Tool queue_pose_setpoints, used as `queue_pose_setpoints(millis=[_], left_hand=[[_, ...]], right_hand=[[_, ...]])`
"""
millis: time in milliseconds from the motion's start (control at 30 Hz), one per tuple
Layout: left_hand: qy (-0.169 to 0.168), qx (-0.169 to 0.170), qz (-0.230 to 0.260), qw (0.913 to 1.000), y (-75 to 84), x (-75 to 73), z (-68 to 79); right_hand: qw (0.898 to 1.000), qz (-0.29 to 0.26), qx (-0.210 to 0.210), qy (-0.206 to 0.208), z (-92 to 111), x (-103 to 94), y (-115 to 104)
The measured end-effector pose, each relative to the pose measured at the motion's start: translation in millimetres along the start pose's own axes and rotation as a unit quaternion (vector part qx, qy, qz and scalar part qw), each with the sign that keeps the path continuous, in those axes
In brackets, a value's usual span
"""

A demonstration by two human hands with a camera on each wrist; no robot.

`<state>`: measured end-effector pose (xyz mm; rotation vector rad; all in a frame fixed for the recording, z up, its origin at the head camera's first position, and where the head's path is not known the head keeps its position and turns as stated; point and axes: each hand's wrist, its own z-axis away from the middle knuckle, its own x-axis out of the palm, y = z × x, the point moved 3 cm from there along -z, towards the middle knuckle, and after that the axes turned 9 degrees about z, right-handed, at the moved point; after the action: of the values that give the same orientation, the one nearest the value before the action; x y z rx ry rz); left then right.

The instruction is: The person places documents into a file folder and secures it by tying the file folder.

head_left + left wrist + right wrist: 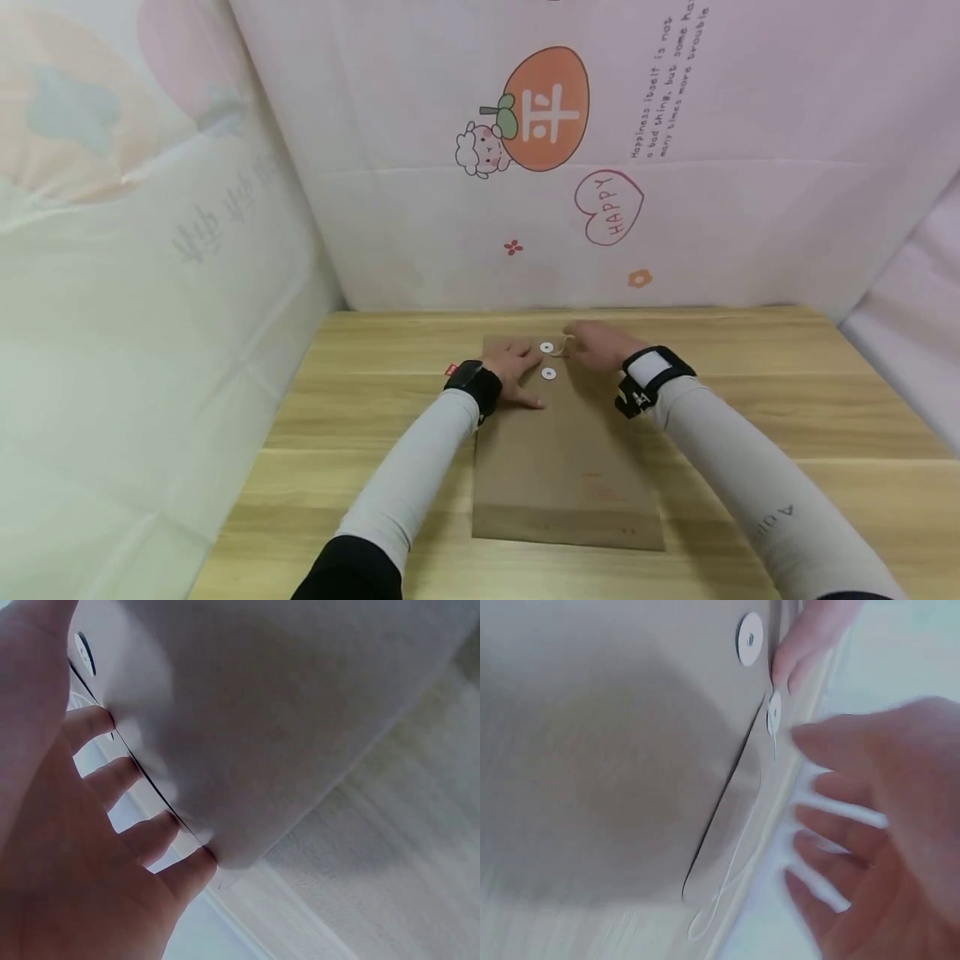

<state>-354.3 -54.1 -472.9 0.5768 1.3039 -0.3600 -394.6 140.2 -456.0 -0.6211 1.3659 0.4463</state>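
A brown paper envelope (558,483) lies flat on the table, its flap end away from me. Two white button discs, an upper disc (547,347) and a lower disc (549,374), sit near that end. My left hand (513,371) rests on the envelope beside the discs, fingers spread; its fingertips press along the flap edge in the left wrist view. From one disc (775,714) runs a thin pale string (739,844), looping loosely past the flap corner. Beside it my right hand (877,810), blurred, has loosely bent fingers and no visible hold on the string.
The wooden table (787,400) extends on both sides of the envelope. Behind it hangs a white printed cloth (420,242), with another pale cloth panel (150,350) at the left. A small red tag (451,370) shows next to the left wrist strap.
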Motion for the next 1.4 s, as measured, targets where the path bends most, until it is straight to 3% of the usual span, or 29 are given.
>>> queue_pose_setpoints(millis=[100, 200, 500, 767, 933, 1167, 1300, 1400], left_hand=[[0.003, 0.003, 0.015, 0.9999, 2.7, -1.4, 1.1], [0.0, 0.003, 0.022, 0.9997, 5.7, -4.5, 4.4], [-0.002, -0.005, 0.004, 1.0, -13.2, 13.8, -12.9], [-0.017, -0.024, 0.011, 0.9995, -18.6, 27.3, -23.6], [-0.029, -0.033, 0.018, 0.9989, -15.8, 19.4, -17.3], [-0.022, -0.029, 0.019, 0.9992, -7.7, 5.4, -4.3], [-0.022, -0.024, 0.005, 0.9995, -4.8, 5.1, -6.0], [-0.018, -0.024, 0.003, 0.9995, -12.1, 14.9, -15.9]], right_hand=[[0.999, 0.017, -0.032, 0.033, -8.2, 3.8, -6.0], [0.999, 0.025, -0.037, 0.03, -10.5, 12.6, -7.1], [0.999, 0.015, 0.015, 0.035, 3.1, 28.0, -8.1], [0.997, 0.058, 0.039, 0.021, 37.4, 33.5, -34.3], [0.997, 0.07, 0.039, 0.02, 58.8, 33.0, -53.1], [0.995, 0.083, 0.024, 0.046, 85.4, 38.6, -69.0], [0.995, 0.084, 0.026, 0.047, 104.1, 42.7, -78.4], [0.998, 0.06, 0.022, 0.026, 118.4, 41.6, -88.2]])
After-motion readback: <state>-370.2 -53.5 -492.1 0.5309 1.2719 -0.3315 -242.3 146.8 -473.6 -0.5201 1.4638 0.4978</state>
